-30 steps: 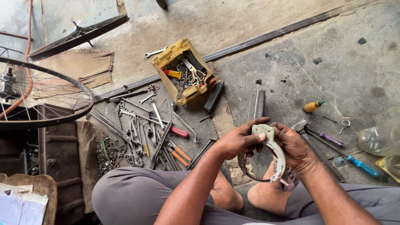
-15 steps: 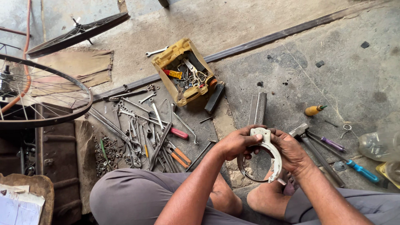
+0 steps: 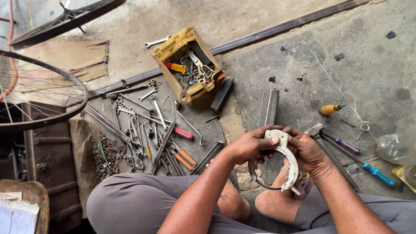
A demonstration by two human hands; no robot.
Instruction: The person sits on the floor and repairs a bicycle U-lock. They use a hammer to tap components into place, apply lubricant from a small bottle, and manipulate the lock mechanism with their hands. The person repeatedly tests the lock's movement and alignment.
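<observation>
Low in the frame's centre, both hands grip a curved white bicycle ring lock [image 3: 284,162]: left hand [image 3: 249,145] at its top, right hand [image 3: 307,151] alongside. Compared with a second ago, it sits lower and slightly turned, being examined.

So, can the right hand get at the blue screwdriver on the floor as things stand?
Probably yes, but not at once. The blue screwdriver lies uncovered on the floor, on the same side as the right hand. That hand, with the left hand, grips the curved metal part, so it must let go first.
</observation>
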